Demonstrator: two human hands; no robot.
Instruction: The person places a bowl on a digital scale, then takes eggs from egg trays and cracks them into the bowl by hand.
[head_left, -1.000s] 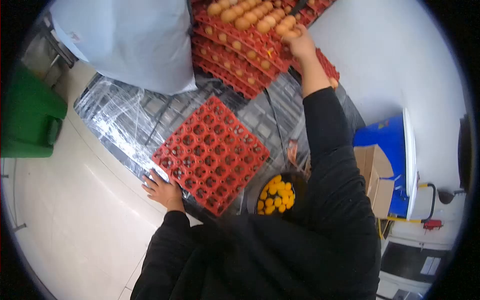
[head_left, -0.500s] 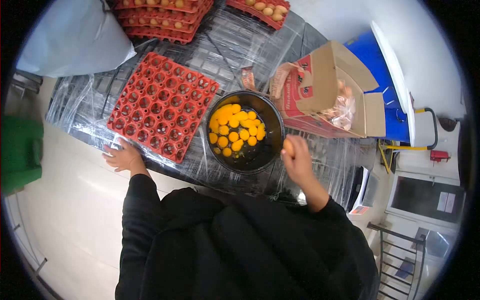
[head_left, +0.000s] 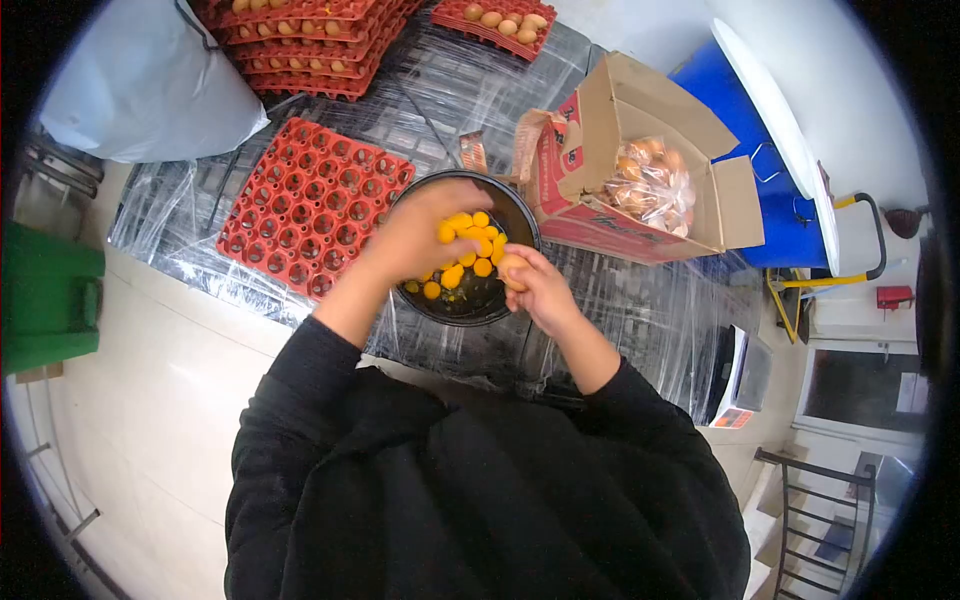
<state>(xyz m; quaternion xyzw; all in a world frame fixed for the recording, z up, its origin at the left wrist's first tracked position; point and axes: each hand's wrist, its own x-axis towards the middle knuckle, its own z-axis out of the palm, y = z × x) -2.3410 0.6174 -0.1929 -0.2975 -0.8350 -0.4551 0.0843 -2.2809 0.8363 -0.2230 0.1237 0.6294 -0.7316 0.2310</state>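
Observation:
My right hand [head_left: 541, 293] is closed around a brown egg [head_left: 511, 268] at the right rim of a black bucket [head_left: 528, 232]. Inside the bucket lie several orange-yellow egg yolks [head_left: 483, 266] in clear egg white. Over the bucket's left side reaches my left hand [head_left: 425, 232], blurred by motion, its thumb and fingers apart with nothing visible between them. It hides part of the bucket and some yolks. A red egg tray [head_left: 312, 205] with bare cups lies to the left of the bucket.
Stacked red trays of eggs [head_left: 300, 55] and another tray [head_left: 495, 22] stand at the back. An open cardboard box [head_left: 590, 215] holds a plastic bag of eggshells [head_left: 652, 185]. A grey bag [head_left: 150, 90] is at left, a blue barrel [head_left: 795, 230] at right. Plastic film covers the table.
My left hand has moved from the table's front edge to over the bucket. My right hand has brought the egg leftward to the bucket's right rim. The camera view has shifted slightly.

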